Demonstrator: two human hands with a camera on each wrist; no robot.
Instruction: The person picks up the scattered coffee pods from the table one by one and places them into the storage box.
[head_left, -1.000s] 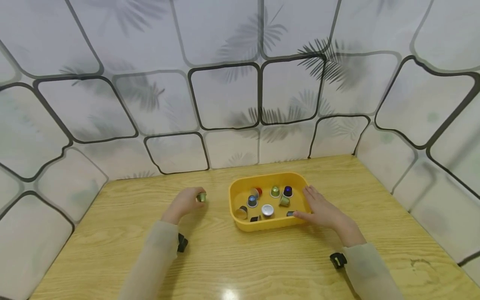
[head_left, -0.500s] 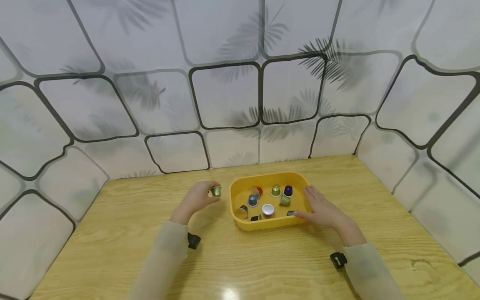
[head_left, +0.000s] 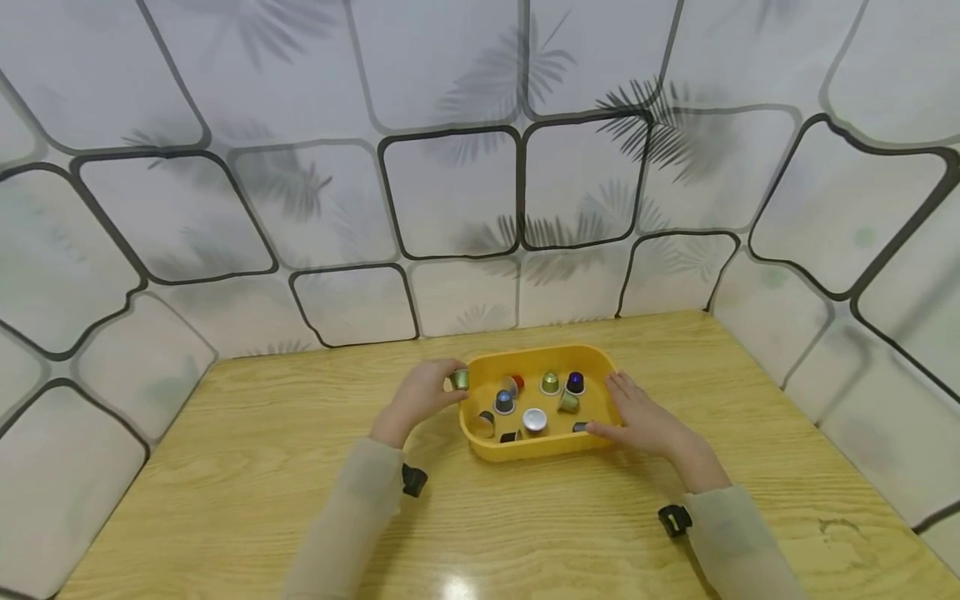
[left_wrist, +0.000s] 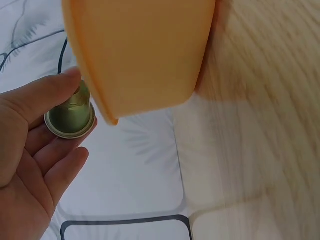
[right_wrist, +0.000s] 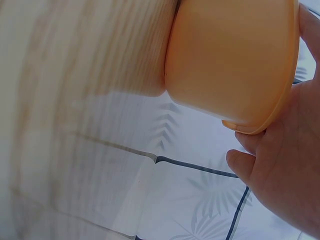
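My left hand [head_left: 420, 396] pinches a green coffee capsule [head_left: 460, 380] between thumb and fingers, right at the left rim of a yellow plastic tray [head_left: 540, 451]. In the left wrist view the capsule [left_wrist: 71, 116] has its wide rim downward, beside the tray's outer wall [left_wrist: 145, 55]. My right hand [head_left: 651, 423] rests on the tray's right rim with fingers fairly straight, the thumb reaching over the inside. Several capsules lie in the tray, among them a blue one [head_left: 504, 402], an upright green one [head_left: 550, 382], a dark blue one [head_left: 575, 382] and one with its silvery lid up [head_left: 534, 419].
The tray stands on a wood-grain table [head_left: 465, 525]. A white patterned cloth [head_left: 465, 183] encloses the table at the back and sides. Black bands [head_left: 414, 480] sit at both wrists. A grey capsule [head_left: 580, 427] lies by the right thumb, partly hidden.
My left hand has carried the green capsule rightward from over the table to the tray's left rim. The right hand and the tray have stayed in place.
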